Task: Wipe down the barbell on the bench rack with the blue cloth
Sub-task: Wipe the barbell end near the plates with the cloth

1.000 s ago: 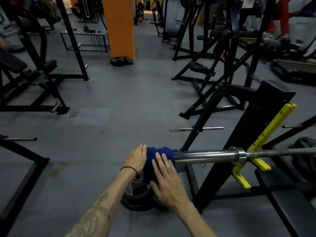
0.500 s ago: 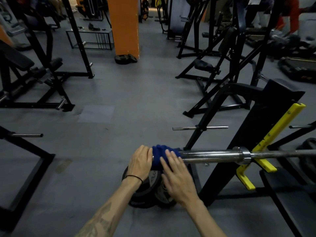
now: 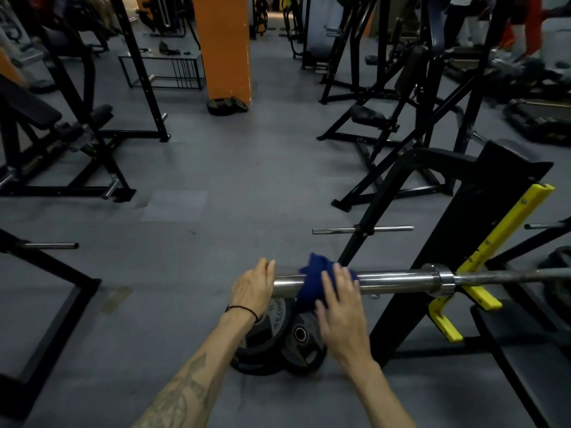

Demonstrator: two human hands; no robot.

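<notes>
cloth (image 3: 312,281) draped on barbell (image 3: 395,281) sleeve under flat right hand (image 3: 341,307) fingers for wiping, left hand (image 3: 253,288) curled round sleeve end, steadying

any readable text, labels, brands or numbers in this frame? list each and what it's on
"TECHNO": raised letters on the left weight plate on the floor under the barbell; the word runs on behind the left hand, so the rest is hidden.
Small marks above it on the same plate: too small to read.
Right weight plate: no text legible.
Elsewhere nothing can be read; the far machines are too dark and blurred.
</notes>
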